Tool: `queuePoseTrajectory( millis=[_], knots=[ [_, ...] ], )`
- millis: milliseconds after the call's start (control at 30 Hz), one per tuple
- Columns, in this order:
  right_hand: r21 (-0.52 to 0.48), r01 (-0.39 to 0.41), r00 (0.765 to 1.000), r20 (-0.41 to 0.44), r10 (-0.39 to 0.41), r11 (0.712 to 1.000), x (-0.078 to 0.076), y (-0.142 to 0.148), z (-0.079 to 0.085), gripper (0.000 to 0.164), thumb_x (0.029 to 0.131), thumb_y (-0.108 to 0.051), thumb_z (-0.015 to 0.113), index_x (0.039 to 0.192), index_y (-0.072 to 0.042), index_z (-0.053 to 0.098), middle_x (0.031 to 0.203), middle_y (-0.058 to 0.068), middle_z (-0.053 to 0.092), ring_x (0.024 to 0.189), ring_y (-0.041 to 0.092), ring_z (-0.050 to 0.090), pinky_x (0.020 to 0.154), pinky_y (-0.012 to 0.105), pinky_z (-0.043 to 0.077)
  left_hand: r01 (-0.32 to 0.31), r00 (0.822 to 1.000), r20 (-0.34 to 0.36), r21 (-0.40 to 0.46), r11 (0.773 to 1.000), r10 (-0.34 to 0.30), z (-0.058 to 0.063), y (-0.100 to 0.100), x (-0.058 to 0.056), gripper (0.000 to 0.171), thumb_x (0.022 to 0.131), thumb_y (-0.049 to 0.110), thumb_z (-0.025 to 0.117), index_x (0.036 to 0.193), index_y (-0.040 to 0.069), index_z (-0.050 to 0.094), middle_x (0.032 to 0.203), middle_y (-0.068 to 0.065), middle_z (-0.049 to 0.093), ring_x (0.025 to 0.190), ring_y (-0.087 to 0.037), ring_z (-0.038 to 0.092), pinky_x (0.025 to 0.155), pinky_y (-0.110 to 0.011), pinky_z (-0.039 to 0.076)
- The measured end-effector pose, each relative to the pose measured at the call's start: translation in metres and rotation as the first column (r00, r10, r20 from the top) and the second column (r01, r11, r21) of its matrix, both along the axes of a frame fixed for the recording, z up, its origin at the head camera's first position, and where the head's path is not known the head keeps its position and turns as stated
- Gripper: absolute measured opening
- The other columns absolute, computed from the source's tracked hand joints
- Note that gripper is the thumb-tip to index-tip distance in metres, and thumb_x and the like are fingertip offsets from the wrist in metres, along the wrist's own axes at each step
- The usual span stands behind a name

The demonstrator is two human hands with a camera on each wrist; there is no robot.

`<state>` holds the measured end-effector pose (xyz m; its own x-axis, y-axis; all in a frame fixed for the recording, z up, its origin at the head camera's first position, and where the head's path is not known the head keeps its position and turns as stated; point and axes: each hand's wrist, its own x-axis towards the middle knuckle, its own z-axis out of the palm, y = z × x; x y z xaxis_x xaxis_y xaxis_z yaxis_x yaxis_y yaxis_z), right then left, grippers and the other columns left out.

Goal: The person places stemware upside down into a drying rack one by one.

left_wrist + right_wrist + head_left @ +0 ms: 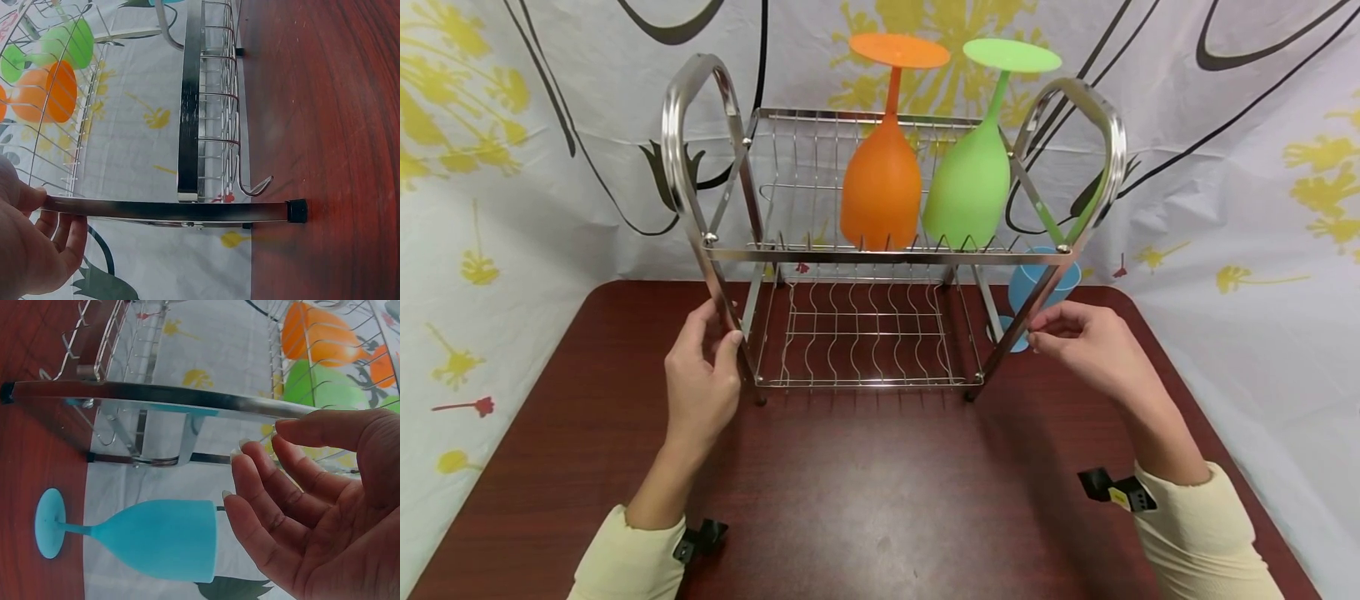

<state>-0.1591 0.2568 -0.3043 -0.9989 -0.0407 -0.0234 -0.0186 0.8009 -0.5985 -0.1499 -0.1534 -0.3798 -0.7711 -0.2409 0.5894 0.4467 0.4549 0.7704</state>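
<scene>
A two-tier metal dish rack (887,257) stands upright on the table. My left hand (703,387) pinches its left front leg between thumb and fingers, as the left wrist view also shows. My right hand (1093,346) is at the right front leg, fingers loosely bent; in the right wrist view the thumb tip overlaps the leg's edge and the other fingers are apart from it. An orange goblet (880,187) and a green goblet (970,183) sit upside down on the upper tier. A blue goblet (162,540) stands upright beside the rack, close to my right hand.
The dark red wooden table (865,492) reaches toward me in front of the rack. Behind and at the sides hangs a white sheet (1247,208) with yellow flowers and black lines. The lower tier's wavy wire shelf (865,333) sits just above the tabletop.
</scene>
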Motion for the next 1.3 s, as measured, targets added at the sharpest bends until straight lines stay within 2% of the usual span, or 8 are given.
queuePoseTrajectory(
  millis=[133, 333, 533, 667, 800, 1067, 1300],
  knots=[
    [0.003, 0.021, 1.0, 0.007, -0.021, 1.0, -0.005, 0.003, -0.005, 0.032, 0.092, -0.035, 0.065, 0.112, -0.01, 0.066, 0.104, 0.009, 0.071, 0.09, 0.019, 0.064, 0.073, 0.032, 0.05, 0.006, 1.0, -0.001, 0.009, 1.0, -0.006, -0.001, 0.0, 0.0, 0.034, 0.089, -0.007, 0.061, 0.123, -0.003, 0.06, 0.098, -0.016, 0.064, 0.079, -0.01, 0.053, 0.068, -0.013, 0.042],
    [0.006, 0.088, 0.996, -0.025, -0.088, 0.996, -0.015, 0.01, -0.015, 0.039, 0.092, -0.04, 0.063, 0.116, -0.009, 0.064, 0.105, 0.013, 0.07, 0.088, 0.025, 0.062, 0.068, 0.032, 0.05, 0.022, 0.999, 0.026, 0.022, 1.0, -0.022, 0.001, -0.002, 0.0, 0.033, 0.09, -0.007, 0.061, 0.123, -0.003, 0.06, 0.098, -0.016, 0.064, 0.079, -0.012, 0.054, 0.066, -0.013, 0.042],
    [-0.014, 0.163, 0.985, -0.052, -0.164, 0.986, -0.023, 0.018, -0.024, 0.05, 0.092, -0.042, 0.063, 0.128, -0.008, 0.057, 0.11, 0.017, 0.067, 0.085, 0.025, 0.064, 0.067, 0.03, 0.05, 0.045, 0.997, 0.057, 0.058, 0.997, -0.048, 0.002, -0.003, 0.001, 0.035, 0.09, -0.009, 0.059, 0.124, -0.004, 0.059, 0.104, -0.017, 0.064, 0.088, -0.011, 0.058, 0.074, -0.012, 0.047],
    [-0.059, 0.224, 0.972, -0.056, -0.228, 0.973, -0.026, 0.023, -0.03, 0.059, 0.092, -0.042, 0.063, 0.138, -0.008, 0.049, 0.123, 0.017, 0.062, 0.101, 0.03, 0.063, 0.071, 0.03, 0.05, 0.05, 0.996, 0.07, 0.082, 0.995, -0.056, 0.003, -0.003, 0.0, 0.035, 0.09, -0.008, 0.059, 0.125, -0.003, 0.059, 0.107, -0.015, 0.063, 0.094, -0.009, 0.058, 0.079, -0.013, 0.049],
    [-0.083, 0.281, 0.955, -0.07, -0.287, 0.956, -0.03, 0.027, -0.036, 0.064, 0.091, -0.041, 0.064, 0.142, -0.007, 0.044, 0.13, 0.018, 0.058, 0.116, 0.033, 0.058, 0.076, 0.032, 0.05, 0.048, 0.995, 0.08, 0.095, 0.994, -0.056, 0.003, -0.003, 0.0, 0.035, 0.09, -0.008, 0.059, 0.125, -0.002, 0.059, 0.107, -0.014, 0.063, 0.096, -0.01, 0.058, 0.08, -0.014, 0.05],
    [-0.116, 0.33, 0.939, -0.059, -0.338, 0.937, -0.036, 0.034, -0.045, 0.075, 0.089, -0.042, 0.066, 0.148, -0.007, 0.035, 0.133, 0.019, 0.053, 0.118, 0.034, 0.056, 0.086, 0.044, 0.05, 0.032, 0.995, 0.094, 0.106, 0.994, -0.042, 0.003, -0.002, 0.001, 0.036, 0.091, -0.005, 0.061, 0.126, -0.002, 0.057, 0.104, -0.012, 0.062, 0.089, -0.011, 0.059, 0.076, -0.012, 0.05],
    [-0.18, 0.317, 0.943, -0.047, -0.33, 0.931, -0.045, 0.039, -0.055, 0.093, 0.087, -0.048, 0.067, 0.155, -0.009, 0.017, 0.142, 0.022, 0.044, 0.124, 0.037, 0.052, 0.096, 0.052, 0.047, 0.039, 0.995, 0.089, 0.112, 0.993, -0.049, 0.003, -0.002, -0.001, 0.037, 0.09, -0.009, 0.06, 0.126, -0.003, 0.057, 0.104, -0.011, 0.062, 0.089, -0.006, 0.058, 0.075, -0.013, 0.05]
  ],
)
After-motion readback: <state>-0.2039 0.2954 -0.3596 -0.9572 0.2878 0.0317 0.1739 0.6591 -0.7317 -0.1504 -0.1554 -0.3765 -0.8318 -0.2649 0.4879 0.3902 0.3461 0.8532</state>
